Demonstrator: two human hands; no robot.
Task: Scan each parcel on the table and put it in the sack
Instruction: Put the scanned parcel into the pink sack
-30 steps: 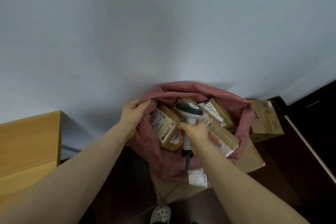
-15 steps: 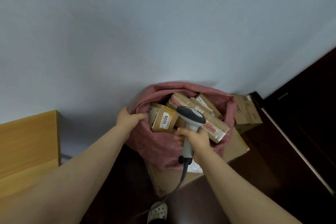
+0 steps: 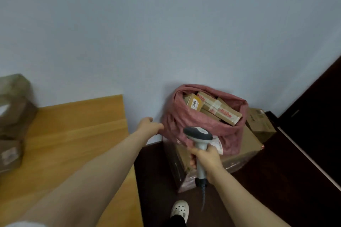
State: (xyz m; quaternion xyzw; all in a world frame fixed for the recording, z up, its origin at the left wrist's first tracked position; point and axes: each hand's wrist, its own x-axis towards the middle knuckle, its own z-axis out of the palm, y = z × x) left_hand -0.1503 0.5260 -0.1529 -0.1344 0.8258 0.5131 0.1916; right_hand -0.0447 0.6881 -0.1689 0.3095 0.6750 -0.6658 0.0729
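**The next parcels lie far to the left, on the side of the left hand**

The sack (image 3: 201,127), of pink fabric, leans against the pale blue wall (image 3: 166,33) on top of a big carton (image 3: 247,145). It is full to the rim with brown parcels. One with the label 1006 (image 3: 194,104) lies on top, beside a long taped parcel (image 3: 221,111).

The parcels not yet scanned are on the opposite side. A far parcel (image 3: 15,101) and a near parcel (image 3: 10,155) sit at the left edge of the wooden table (image 3: 73,134), well apart from both hands. Both are blurred, so I cannot tell their long axis or where the labels are.

The left hand (image 3: 150,127) is the nearer one to them, and its forearm lies over the table. Its fingers point right and reach the left edge of the sack. I cannot tell whether they pinch the fabric or only touch it.

The right hand (image 3: 204,156) is wrapped firmly around the handle of the barcode scanner (image 3: 198,133), just in front of the sack. The cable hangs down toward the floor.

I judge that the coming move is a turn to the left, where the left hand takes a parcel and the right hand brings the scanner to it. Little room remains in the sack.

The table is smooth light wood and the floor (image 3: 276,190) is dark. A smaller carton (image 3: 260,121) stands to the right of the sack, and a white shoe (image 3: 180,210) shows below.
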